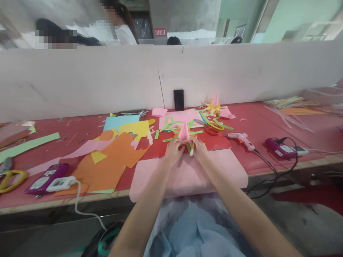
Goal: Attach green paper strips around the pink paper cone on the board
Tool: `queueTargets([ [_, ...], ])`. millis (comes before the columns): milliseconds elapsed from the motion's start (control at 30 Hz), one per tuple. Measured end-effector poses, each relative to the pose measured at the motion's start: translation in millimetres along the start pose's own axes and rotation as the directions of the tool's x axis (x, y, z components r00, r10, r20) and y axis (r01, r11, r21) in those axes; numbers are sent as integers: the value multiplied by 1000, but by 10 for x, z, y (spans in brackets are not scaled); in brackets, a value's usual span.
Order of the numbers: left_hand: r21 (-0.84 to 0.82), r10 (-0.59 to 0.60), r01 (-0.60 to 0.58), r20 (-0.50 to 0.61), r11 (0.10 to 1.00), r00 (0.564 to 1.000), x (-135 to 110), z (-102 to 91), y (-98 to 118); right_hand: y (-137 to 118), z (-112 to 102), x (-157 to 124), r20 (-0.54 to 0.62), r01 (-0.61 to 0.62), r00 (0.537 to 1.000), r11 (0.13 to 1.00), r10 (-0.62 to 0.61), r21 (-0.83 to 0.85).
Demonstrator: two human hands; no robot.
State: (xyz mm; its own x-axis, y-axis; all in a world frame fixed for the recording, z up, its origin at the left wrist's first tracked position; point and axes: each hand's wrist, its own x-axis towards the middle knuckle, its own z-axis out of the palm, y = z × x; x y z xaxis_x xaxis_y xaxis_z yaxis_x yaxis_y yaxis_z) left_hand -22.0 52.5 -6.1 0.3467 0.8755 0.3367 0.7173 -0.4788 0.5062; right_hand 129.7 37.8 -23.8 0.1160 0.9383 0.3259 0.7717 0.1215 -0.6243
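A pink paper cone [184, 132] stands upright in the middle of a ring of green and orange paper strips [175, 129]. My left hand [174, 151] is closed on the near left edge of this paper piece, its fingertips partly hidden. At the near right edge, my right hand [199, 148] has its fingers closed round a short, slim, white-and-yellowish stick [192, 150], whose exact kind I cannot make out. Both hands rest over a red sheet [219, 141] and a pink sheet [225, 167] that hangs over the table's front edge.
A hot glue gun [242, 139] and a purple power bank [281, 148] lie to the right. Scissors [214, 125] and a similar yellow paper piece [213, 107] are behind. Orange paper [99, 171] and another purple power bank [48, 178] lie left. A black phone [179, 100] leans on the partition.
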Motion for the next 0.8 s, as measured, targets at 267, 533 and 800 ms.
queueTargets([
  [267,48,52,-56,75,997,996,-16,34,36,-24,-42,-7,-48,1,999,985,8,170],
  [533,5,27,-28,95,1000,995,-13,52,-44,-71,-202,51,-208,-76,913,645,352,761],
  [800,-44,41,-37,91,998,995,-1,27,-55,-41,-150,97,-141,-95,959,747,246,657],
])
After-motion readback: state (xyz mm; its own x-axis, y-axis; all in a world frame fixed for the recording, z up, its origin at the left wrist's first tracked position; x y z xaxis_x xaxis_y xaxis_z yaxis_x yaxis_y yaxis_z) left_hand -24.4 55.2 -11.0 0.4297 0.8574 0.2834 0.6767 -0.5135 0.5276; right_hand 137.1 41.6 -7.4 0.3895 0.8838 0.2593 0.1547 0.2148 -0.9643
